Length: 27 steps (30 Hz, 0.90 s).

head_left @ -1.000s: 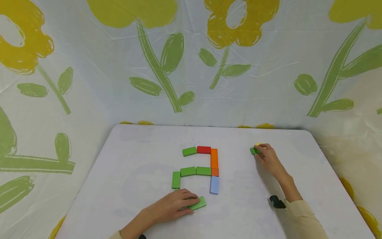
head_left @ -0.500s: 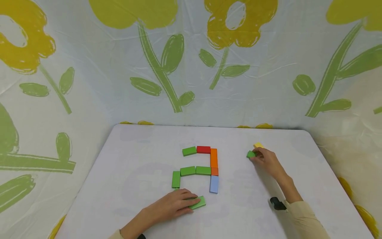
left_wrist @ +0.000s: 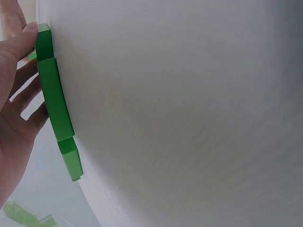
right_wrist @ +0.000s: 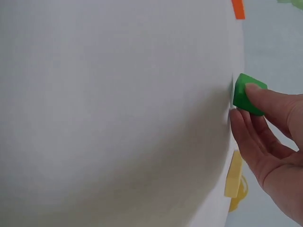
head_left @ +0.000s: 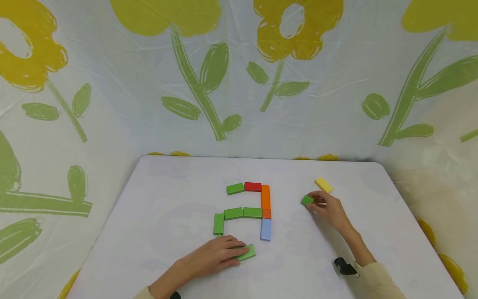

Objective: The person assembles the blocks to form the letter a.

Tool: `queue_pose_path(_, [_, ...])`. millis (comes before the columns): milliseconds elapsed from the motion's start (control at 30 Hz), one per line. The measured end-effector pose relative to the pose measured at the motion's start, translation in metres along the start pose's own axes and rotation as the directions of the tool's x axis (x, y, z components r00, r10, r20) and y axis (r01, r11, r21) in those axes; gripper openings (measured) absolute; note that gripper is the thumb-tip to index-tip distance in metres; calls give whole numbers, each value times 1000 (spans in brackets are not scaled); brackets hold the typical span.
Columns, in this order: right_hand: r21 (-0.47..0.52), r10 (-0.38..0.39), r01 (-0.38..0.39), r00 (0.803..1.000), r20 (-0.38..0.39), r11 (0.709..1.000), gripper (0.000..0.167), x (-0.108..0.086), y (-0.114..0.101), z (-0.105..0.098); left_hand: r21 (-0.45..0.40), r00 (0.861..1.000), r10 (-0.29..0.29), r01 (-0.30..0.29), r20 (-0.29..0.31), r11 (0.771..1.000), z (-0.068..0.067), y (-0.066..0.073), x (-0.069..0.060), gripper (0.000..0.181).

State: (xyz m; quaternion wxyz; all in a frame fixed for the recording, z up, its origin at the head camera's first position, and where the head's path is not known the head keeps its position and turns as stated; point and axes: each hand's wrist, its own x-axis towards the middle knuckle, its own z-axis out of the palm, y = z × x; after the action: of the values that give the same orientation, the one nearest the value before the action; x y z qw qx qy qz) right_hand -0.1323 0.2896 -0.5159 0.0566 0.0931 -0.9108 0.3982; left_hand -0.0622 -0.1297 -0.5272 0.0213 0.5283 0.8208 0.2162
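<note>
In the head view, my left hand (head_left: 213, 255) lies over the front of a block outline on the white table. Its thumb and fingers straddle a light green block (head_left: 247, 252), which it partly covers. The left wrist view shows the thumb at an end block (left_wrist: 45, 45) and the fingers passing behind a longer green block (left_wrist: 56, 97). My right hand (head_left: 331, 209) pinches a small green block (head_left: 307, 200) between thumb and fingers. In the right wrist view, the thumb presses on this green block (right_wrist: 247, 94), with a yellow block (right_wrist: 233, 174) beyond.
Green blocks (head_left: 233, 213), a red block (head_left: 252, 187), orange blocks (head_left: 265, 198) and a light blue block (head_left: 266, 229) make up the outline. A loose yellow block (head_left: 323, 185) lies behind the right hand. Flower-printed cloth (head_left: 317, 124) surrounds the table (head_left: 168, 187).
My right hand has carried the small green block left and toward me, away from the yellow block, which now shows fully. The left hand has stayed in place.
</note>
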Motion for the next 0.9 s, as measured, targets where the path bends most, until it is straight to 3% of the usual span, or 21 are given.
queue_pose_path(367, [149,66,-83,991,116,985,32,-23,-21,10,14,1000,-2,2,7,1000,0,1,-2,45])
queue_pose_path(633, [279,-55,5,983,173,960,31,-39,-36,21,8,1000,1,-1,-7,1000,1,0,-1,45])
queue_pose_path(900, [362,-79,-27,959,274,932,32,-52,-47,35,21,999,29,-29,-23,999,3,-2,-1,45])
